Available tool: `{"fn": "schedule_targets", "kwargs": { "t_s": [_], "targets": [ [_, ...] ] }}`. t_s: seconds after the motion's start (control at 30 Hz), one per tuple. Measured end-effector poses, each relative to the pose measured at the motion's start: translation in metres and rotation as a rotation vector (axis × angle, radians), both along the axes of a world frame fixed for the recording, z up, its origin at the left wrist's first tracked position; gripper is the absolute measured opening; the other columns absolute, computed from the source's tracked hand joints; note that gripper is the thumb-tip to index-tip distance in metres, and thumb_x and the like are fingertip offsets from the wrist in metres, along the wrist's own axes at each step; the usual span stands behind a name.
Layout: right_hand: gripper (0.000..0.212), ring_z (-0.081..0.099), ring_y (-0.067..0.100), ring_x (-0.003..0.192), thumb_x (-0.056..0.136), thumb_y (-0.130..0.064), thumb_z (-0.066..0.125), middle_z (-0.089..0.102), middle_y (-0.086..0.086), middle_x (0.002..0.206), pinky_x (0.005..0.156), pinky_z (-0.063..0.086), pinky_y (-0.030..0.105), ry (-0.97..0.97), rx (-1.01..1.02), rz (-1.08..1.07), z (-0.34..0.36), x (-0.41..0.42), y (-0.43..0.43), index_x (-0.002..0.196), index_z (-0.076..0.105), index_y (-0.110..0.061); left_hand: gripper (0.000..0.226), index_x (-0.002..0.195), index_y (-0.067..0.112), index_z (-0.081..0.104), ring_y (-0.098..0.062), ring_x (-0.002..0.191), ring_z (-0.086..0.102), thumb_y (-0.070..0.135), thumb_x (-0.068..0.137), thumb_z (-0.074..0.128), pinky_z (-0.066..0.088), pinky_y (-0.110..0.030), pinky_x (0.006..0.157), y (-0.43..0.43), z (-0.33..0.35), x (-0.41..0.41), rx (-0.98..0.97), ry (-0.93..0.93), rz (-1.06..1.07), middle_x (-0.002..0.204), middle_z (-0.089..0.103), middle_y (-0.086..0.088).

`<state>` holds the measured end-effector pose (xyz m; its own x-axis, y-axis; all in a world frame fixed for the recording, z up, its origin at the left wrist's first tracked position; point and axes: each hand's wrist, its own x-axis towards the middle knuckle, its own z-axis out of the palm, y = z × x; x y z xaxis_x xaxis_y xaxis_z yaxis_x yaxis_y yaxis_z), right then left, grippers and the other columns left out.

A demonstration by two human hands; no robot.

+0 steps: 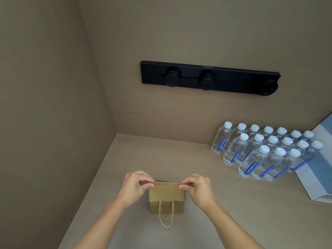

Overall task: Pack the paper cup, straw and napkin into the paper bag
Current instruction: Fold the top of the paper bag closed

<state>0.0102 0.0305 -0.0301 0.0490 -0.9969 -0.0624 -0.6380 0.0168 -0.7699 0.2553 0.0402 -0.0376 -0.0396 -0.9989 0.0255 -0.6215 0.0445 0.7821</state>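
Hands pinch the bag [167, 194] top: left hand [133, 186] at 9 o'clock, right hand [198, 188] at 3. Bottles [265, 151] stand at 2 o'clock.

A beige tabletop [179, 155] is enclosed by matching beige walls [53, 87] at the back and left. A black socket strip [209, 77] with three round outlets is mounted on the back wall. Soft, even light is cast throughout.
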Motion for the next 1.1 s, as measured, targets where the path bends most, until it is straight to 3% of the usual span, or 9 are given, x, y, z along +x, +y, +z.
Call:
{"fn": "schedule_targets", "kwargs": {
  "t_s": [0.23,0.37,0.47,0.53,0.63,0.67,0.73,0.83,1.1],
  "targets": [
    [0.008,0.061,0.012,0.066,0.07,-0.012,0.085,0.072,0.003,0.074,0.069,0.049,0.021,0.003,0.001,0.016,0.001,0.0,-0.002,0.073,0.08,-0.017,0.009,0.082,0.016,0.085,-0.003,0.067,0.064,0.009,0.076,0.086,0.046,-0.009,0.069,-0.004,0.009,-0.001,0.021,-0.026,-0.034,0.081,0.077,0.003],
    [0.005,0.058,0.011,0.067,0.074,-0.012,0.081,0.065,-0.004,0.071,0.063,0.043,0.013,0.071,-0.004,0.07,0.004,0.0,-0.002,0.074,0.078,-0.016,0.011,0.093,0.02,0.081,-0.012,0.092,0.059,0.025,0.084,0.08,0.045,-0.03,0.096,-0.005,0.015,-0.006,-0.024,-0.23,-0.121,0.089,0.067,0.007],
    [0.003,0.051,0.013,0.071,0.077,-0.013,0.076,0.054,-0.007,0.073,0.066,0.038,0.019,0.179,0.018,0.146,0.009,0.003,-0.004,0.077,0.075,-0.016,0.03,0.111,0.028,0.075,-0.012,0.114,0.05,0.039,0.083,0.076,0.035,-0.03,0.107,-0.004,0.016,-0.013,0.043,-0.413,-0.199,0.105,0.063,0.009],
    [0.005,0.054,0.017,0.08,0.076,-0.016,0.073,0.058,-0.001,0.082,0.07,0.043,0.023,0.255,0.051,0.178,0.012,0.003,-0.006,0.079,0.071,-0.018,0.037,0.116,0.032,0.072,-0.012,0.117,0.05,0.041,0.08,0.076,0.035,-0.03,0.109,-0.005,0.015,-0.018,0.083,-0.467,-0.238,0.112,0.062,0.01],
    [0.016,0.061,0.025,0.091,0.07,-0.021,0.073,0.062,0.001,0.098,0.07,0.045,0.028,0.428,0.081,0.242,0.019,0.008,-0.007,0.085,0.067,-0.02,0.048,0.121,0.031,0.069,-0.012,0.122,0.053,0.042,0.075,0.08,0.017,-0.03,0.122,-0.007,0.016,-0.024,0.119,-0.521,-0.304,0.124,0.062,0.01],
    [0.021,0.062,0.027,0.095,0.069,-0.023,0.073,0.062,0.001,0.102,0.07,0.044,0.028,0.475,0.098,0.268,0.019,0.01,-0.007,0.089,0.066,-0.021,0.052,0.122,0.031,0.068,-0.013,0.123,0.053,0.043,0.074,0.081,0.016,-0.032,0.122,-0.008,0.017,-0.024,0.139,-0.53,-0.321,0.126,0.062,0.009],
    [0.03,0.062,0.029,0.101,0.069,-0.026,0.077,0.063,0.003,0.108,0.075,0.046,0.031,0.526,0.139,0.312,0.015,0.015,-0.006,0.096,0.066,-0.022,0.056,0.121,0.03,0.068,-0.016,0.12,0.056,0.041,0.069,0.086,0.031,-0.035,0.119,-0.009,0.017,-0.023,0.182,-0.514,-0.334,0.125,0.062,0.007],
    [0.034,0.062,0.03,0.105,0.07,-0.026,0.079,0.065,0.005,0.111,0.081,0.049,0.033,0.521,0.198,0.311,0.008,0.015,-0.003,0.101,0.065,-0.021,0.063,0.121,0.029,0.068,-0.019,0.113,0.06,0.035,0.063,0.09,0.049,-0.036,0.101,-0.007,0.017,-0.015,0.228,-0.432,-0.309,0.12,0.064,0.004],
    [0.016,0.055,0.023,0.079,0.074,-0.023,0.077,0.064,0.003,0.089,0.067,0.04,0.027,0.437,0.221,0.28,0.009,0.008,-0.005,0.086,0.067,-0.016,0.061,0.13,0.026,0.067,-0.011,0.108,0.065,0.026,0.073,0.088,0.047,-0.023,0.102,-0.003,0.015,0.001,0.252,-0.27,-0.199,0.132,0.069,0.009]
  ]
}}
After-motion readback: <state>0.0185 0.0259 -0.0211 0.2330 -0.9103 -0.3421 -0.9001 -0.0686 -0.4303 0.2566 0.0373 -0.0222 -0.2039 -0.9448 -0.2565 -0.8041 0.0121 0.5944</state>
